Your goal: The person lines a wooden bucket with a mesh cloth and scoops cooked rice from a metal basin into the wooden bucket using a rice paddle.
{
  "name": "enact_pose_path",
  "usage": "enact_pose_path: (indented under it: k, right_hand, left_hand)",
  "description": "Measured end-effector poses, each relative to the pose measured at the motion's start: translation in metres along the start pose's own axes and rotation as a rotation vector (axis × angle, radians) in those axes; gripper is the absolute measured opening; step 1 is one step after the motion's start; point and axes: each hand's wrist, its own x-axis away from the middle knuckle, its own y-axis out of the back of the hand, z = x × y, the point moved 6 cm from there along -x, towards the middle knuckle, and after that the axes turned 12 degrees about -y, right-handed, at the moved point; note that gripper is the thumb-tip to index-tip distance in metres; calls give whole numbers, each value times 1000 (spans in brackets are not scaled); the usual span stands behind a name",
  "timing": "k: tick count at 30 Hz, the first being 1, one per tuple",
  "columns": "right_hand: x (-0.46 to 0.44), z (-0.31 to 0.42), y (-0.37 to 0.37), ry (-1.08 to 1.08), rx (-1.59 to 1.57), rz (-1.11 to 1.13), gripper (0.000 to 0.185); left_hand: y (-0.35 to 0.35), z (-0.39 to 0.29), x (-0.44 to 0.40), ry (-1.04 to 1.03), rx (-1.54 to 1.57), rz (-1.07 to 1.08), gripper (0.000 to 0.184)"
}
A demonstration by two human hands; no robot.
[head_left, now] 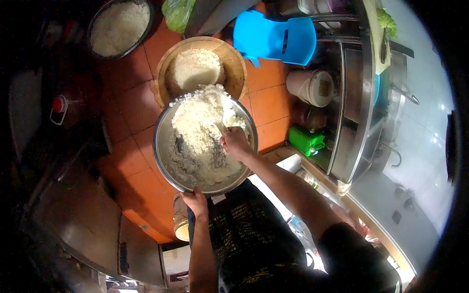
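Note:
A wide metal bowl (163, 161) holds cooked white rice (198, 119), most of it heaped toward the far rim. My left hand (196, 201) grips the bowl's near rim. In my right hand (236, 143) is a pale rice paddle (220, 128), its blade in or against the rice and partly hidden. Just beyond, a round wooden tub (235, 61) has a mound of rice (198, 67) in it. The bowl's far edge overlaps the tub's near side, and rice lies at that rim. Whether bowl and tub touch, I cannot tell.
A dark basin (151, 22) of rice stands far left on the orange tile floor (132, 151). Right of the tub are a blue plastic stool (261, 36), a white bucket (310, 88) and a green container (306, 140). A metal rack (354, 97) lines the right side.

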Motion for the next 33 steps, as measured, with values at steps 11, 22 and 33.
enact_pose_path:
  k: [11,22,33]
  right_hand:
    - [48,30,27,118,331,118,28]
    - [142,-24,67,-946,202,396,24]
    - [83,-3,87,-526,470,114,25]
  left_hand:
    - [2,-7,0,-63,-52,-116,28]
    - [2,2,3,97,-35,-48,39]
    - [0,8,1,79,47,-51,38]
